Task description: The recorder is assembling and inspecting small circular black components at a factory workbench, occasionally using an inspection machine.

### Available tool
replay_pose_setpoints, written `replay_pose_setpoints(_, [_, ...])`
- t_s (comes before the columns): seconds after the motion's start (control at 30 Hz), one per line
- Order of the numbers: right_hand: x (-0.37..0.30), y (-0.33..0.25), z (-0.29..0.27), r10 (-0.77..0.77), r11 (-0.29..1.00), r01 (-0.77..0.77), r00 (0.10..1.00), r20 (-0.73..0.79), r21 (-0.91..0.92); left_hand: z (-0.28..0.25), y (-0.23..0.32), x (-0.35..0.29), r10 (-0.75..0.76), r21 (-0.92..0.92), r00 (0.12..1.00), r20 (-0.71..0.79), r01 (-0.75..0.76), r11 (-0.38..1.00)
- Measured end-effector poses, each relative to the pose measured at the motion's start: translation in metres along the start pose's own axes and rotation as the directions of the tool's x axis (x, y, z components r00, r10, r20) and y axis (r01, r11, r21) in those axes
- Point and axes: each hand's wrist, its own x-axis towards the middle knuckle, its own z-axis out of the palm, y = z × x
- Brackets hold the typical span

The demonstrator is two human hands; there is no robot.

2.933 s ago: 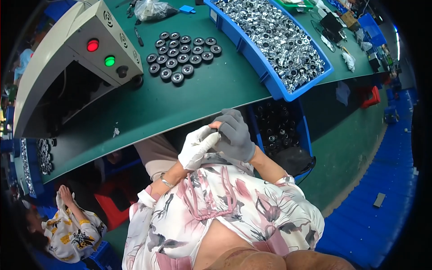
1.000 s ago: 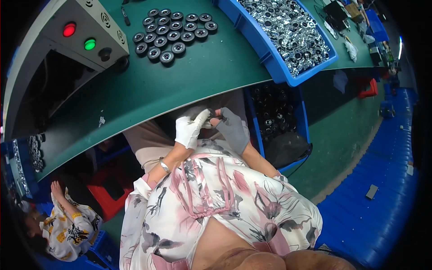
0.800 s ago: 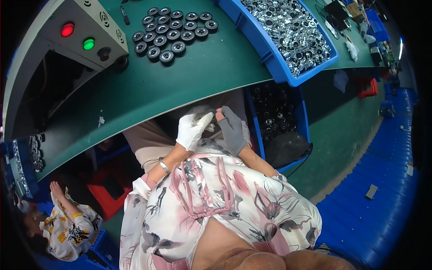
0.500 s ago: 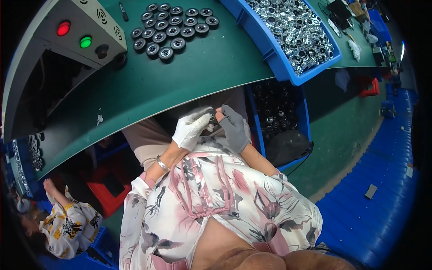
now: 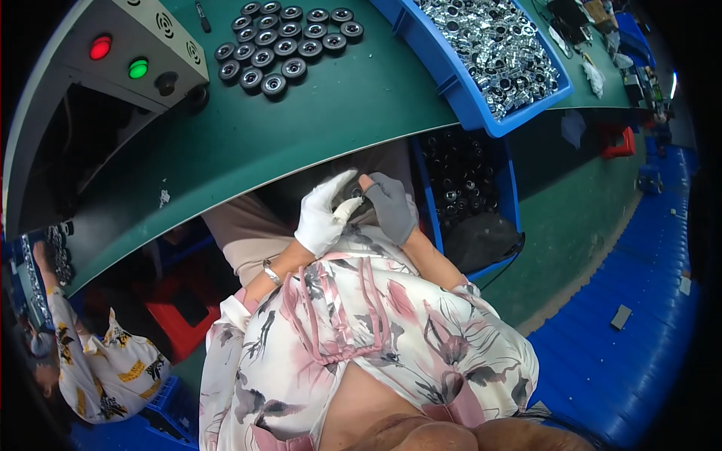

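Over my lap, just below the table's front edge, a small round black wheel (image 5: 356, 193) sits between my two gloved hands, partly hidden by the fingers. My right hand (image 5: 391, 207), in a grey glove with a bare thumb tip, is closed on its right side. My left hand (image 5: 322, 218), in a white glove, is beside the wheel with thumb and fingers spread apart; the thumb tip is close to the wheel, and contact is hard to judge. Several similar black wheels (image 5: 285, 47) with shiny centres lie in rows on the green table (image 5: 301, 113).
A blue bin (image 5: 492, 129) of shiny metal parts stands on the table. Below it, another blue bin (image 5: 514, 188) holds dark round parts and a black cloth (image 5: 481, 244). At left stands a machine (image 5: 169, 49) with red and green lights. Another person (image 5: 113, 368) sits at lower left.
My left hand has opened, its fingers spreading away from the wheel, while my right hand stays at it. The other person's arm has reached up toward the table.
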Motion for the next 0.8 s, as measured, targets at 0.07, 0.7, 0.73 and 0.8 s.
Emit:
replay_pose_setpoints(0.07, [0.001, -0.001, 0.000, -0.015, 0.999, 0.015, 1.000, 0.021, 0.029, -0.003, -0.006, -0.003, -0.046, 0.027, 0.999, 0.021, 0.046, 0.999])
replay_pose_setpoints(0.7, [-0.030, -0.005, -0.089, -0.676, 0.384, 0.157, 0.719, -0.161, -0.910, 0.003, 0.005, 0.006, -0.020, 0.022, 0.991, 0.135, 0.017, 1.000])
replay_pose_setpoints(0.73, [-0.036, -0.029, -0.087, -0.693, 0.433, 0.215, 0.701, -0.171, -0.875, 0.004, 0.005, 0.006, -0.020, 0.019, 0.989, 0.148, 0.017, 1.000])
replay_pose_setpoints(0.8, [-0.034, -0.065, -0.077, -0.695, 0.547, 0.379, 0.702, -0.154, -0.746, 0.007, -0.003, 0.003, 0.001, -0.022, 0.989, 0.146, 0.002, 1.000])
